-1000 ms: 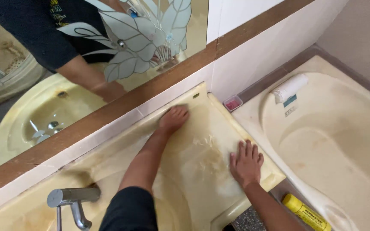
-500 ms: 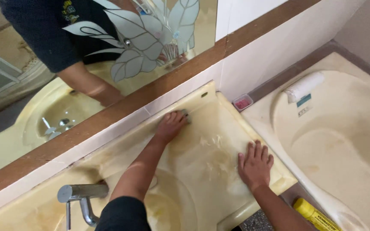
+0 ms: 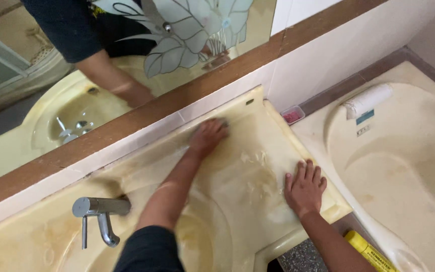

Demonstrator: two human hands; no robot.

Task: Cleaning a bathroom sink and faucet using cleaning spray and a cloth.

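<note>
We see soft, even daylight with faint shadows, mild glare on the wet sink (image 3: 258, 166), and slight blur throughout.

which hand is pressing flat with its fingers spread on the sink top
The right hand, near the front right corner of the yellowish sink top, palm down, fingers fanned. The left hand reaches further back toward the wall, fingers together over something small.
</note>
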